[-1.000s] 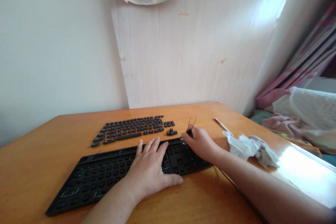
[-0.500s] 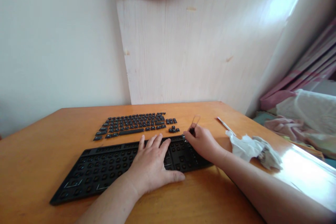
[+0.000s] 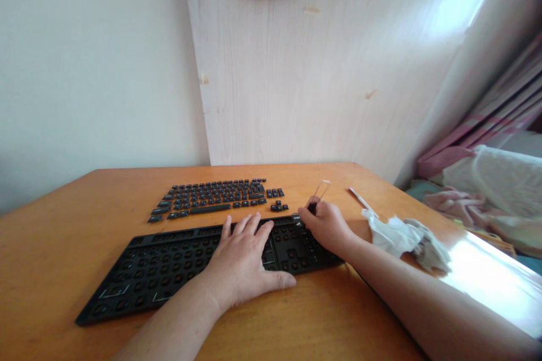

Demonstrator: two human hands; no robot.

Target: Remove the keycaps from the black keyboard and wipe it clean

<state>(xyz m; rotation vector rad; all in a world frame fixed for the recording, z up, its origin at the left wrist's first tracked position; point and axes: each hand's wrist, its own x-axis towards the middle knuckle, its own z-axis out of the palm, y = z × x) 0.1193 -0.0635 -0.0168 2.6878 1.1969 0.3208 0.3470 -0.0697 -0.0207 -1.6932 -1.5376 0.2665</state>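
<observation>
A black keyboard (image 3: 165,262) stripped of most keycaps lies slanted on the wooden table, in front of me. My left hand (image 3: 243,265) rests spread on its middle and right part, fingers stretched out and thumb over the near edge. At the keyboard's far right corner, my right hand (image 3: 328,225) is closed on a wire keycap puller (image 3: 313,207). The puller's dark handle shows between thumb and fingers, and its thin wire loop sticks up beyond them. Just under those fingers, a few keys remain on the board; the hand partly hides them.
Loose black keycaps (image 3: 207,197) are laid out in keyboard order behind the board. A thin white stick-like tool (image 3: 359,198) lies to the right, near a crumpled white tissue (image 3: 392,236) and a greyish cloth (image 3: 432,248). The wall (image 3: 279,84) rises behind the table.
My right hand has turned slightly, and the wire loop now leans more to the right. My left hand stays spread on the keyboard. The whole view has shifted a little.
</observation>
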